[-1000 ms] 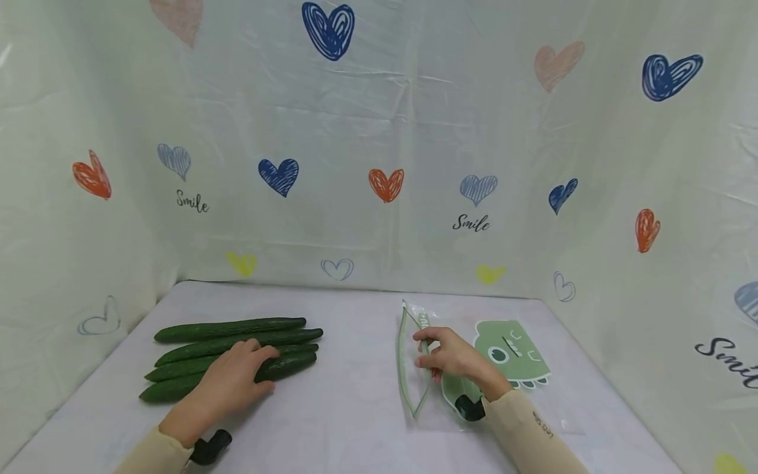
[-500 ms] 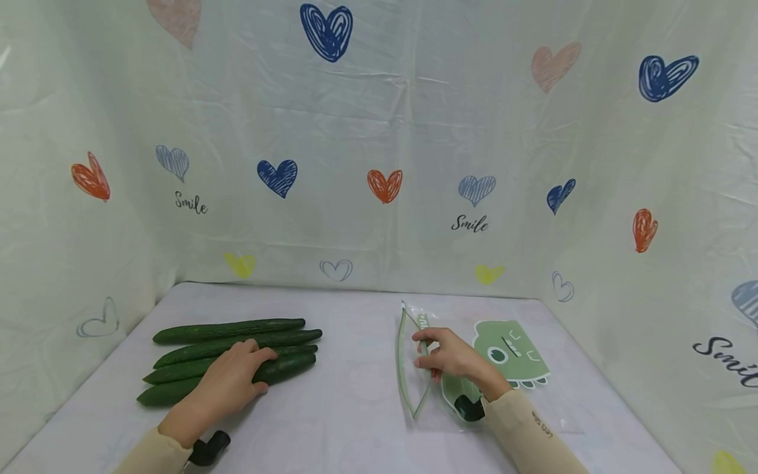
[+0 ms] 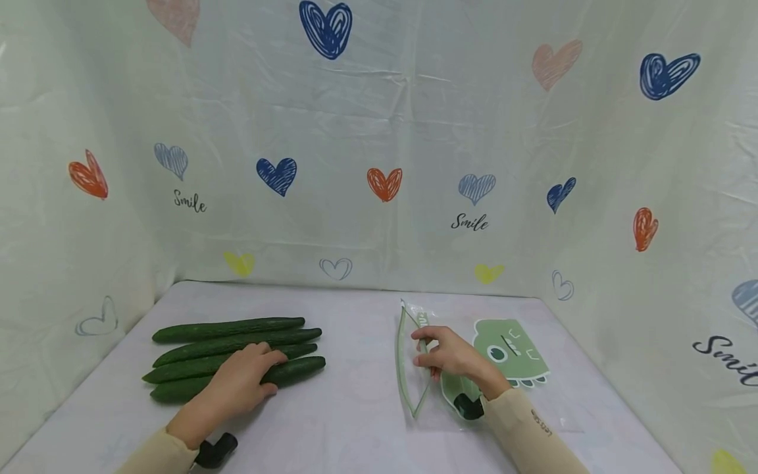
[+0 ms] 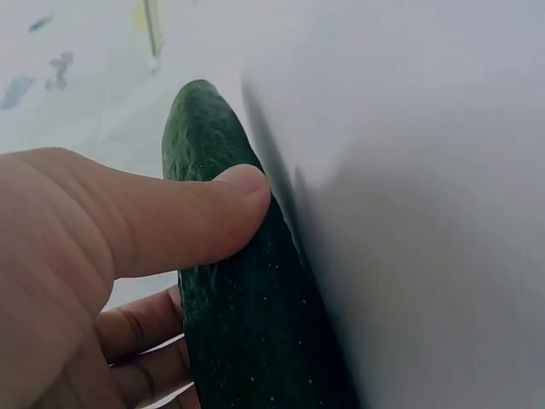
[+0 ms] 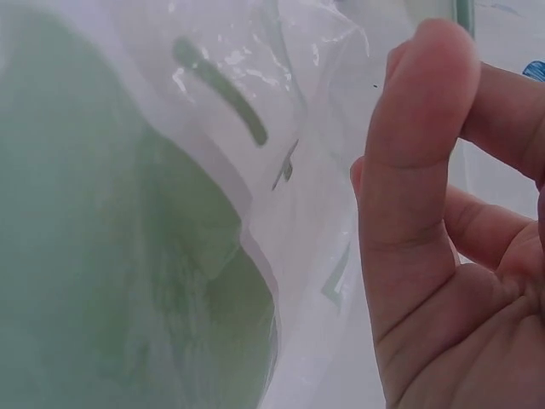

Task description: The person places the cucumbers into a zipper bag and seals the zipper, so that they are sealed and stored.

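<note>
In the head view, several dark green cucumbers (image 3: 227, 328) lie side by side on the left of the table. My left hand (image 3: 239, 378) grips the nearest cucumber (image 3: 296, 371) from above. The left wrist view has the thumb (image 4: 200, 217) across this cucumber (image 4: 255, 332), with fingers curled on its far side. On the right, my right hand (image 3: 453, 359) holds the near rim of a clear plastic bag (image 3: 512, 349) with a green cartoon print, its green-edged mouth spread apart towards the cucumbers. Clear film fills much of the right wrist view beside the bent thumb (image 5: 413, 170).
A white cloth covers the table (image 3: 349, 395). Behind it and along both sides hangs a pale curtain (image 3: 426, 131) printed with hearts and "Smile". A small black wrist camera (image 3: 216, 451) hangs under the left wrist, another (image 3: 469, 407) by the right.
The nearest cucumber has slid a little to the right, along with my left hand, out of line with the others. My right hand and the bag have stayed put.
</note>
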`<action>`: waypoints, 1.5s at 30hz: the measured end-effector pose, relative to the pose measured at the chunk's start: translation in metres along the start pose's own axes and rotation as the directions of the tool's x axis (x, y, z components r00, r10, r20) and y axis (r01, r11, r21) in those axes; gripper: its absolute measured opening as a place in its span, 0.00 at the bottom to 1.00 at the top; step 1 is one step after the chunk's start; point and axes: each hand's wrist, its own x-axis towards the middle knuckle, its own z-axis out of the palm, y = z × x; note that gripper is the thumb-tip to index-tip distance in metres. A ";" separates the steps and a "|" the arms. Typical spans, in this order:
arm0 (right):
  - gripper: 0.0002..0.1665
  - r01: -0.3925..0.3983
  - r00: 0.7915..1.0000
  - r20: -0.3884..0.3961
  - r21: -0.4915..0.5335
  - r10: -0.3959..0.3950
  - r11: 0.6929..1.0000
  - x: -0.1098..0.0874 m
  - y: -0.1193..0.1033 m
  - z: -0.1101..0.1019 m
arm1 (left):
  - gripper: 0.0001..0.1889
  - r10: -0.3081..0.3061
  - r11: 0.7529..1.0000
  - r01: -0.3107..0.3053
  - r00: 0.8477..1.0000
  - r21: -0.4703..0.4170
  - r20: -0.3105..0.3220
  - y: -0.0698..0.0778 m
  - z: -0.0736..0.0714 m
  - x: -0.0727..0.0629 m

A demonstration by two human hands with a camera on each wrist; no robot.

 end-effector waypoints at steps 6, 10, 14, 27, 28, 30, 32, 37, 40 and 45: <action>0.29 -0.015 1.000 0.007 0.008 0.015 1.000 0.001 0.000 0.000 | 0.22 0.042 0.999 -0.041 0.999 -0.022 0.025 0.022 0.012 0.014; 0.29 -0.016 1.000 0.006 0.015 0.016 1.000 0.002 -0.001 0.000 | 0.22 0.066 0.997 -0.065 0.997 -0.031 0.041 0.037 0.018 0.025; 0.29 -0.012 1.000 0.007 0.021 0.012 1.000 0.002 -0.001 0.002 | 0.20 0.100 0.995 -0.100 0.994 -0.014 0.054 0.052 0.022 0.034; 0.26 0.007 1.000 0.014 0.011 -0.007 1.000 -0.015 -0.031 0.005 | 0.21 0.130 0.991 -0.130 0.990 0.000 0.059 0.064 0.032 0.049; 0.26 0.009 1.000 0.013 0.012 -0.009 1.000 -0.015 -0.032 0.004 | 0.21 0.120 0.993 -0.120 0.991 -0.002 0.065 0.062 0.032 0.048; 0.26 0.011 1.000 0.012 0.012 -0.011 1.000 -0.015 -0.033 0.004 | 0.22 0.091 0.996 -0.090 0.993 -0.012 0.081 0.056 0.031 0.044; 0.26 0.010 1.000 0.011 0.014 -0.010 1.000 -0.016 -0.033 0.004 | 0.23 0.059 0.998 -0.057 0.993 -0.022 0.098 0.050 0.029 0.039; 0.26 0.001 1.000 0.013 0.003 -0.001 1.000 -0.012 -0.027 0.005 | 0.25 -0.015 0.999 0.022 0.992 -0.050 0.121 0.036 0.022 0.025; 0.27 0.000 1.000 0.007 -0.019 0.000 1.000 -0.006 -0.015 0.006 | 0.25 -0.046 0.997 0.053 0.991 -0.056 0.124 0.029 0.017 0.019; 0.28 -0.002 1.000 0.001 -0.013 0.002 1.000 0.001 0.000 0.005 | 0.25 -0.039 0.997 0.046 0.994 -0.065 0.106 0.022 0.010 0.011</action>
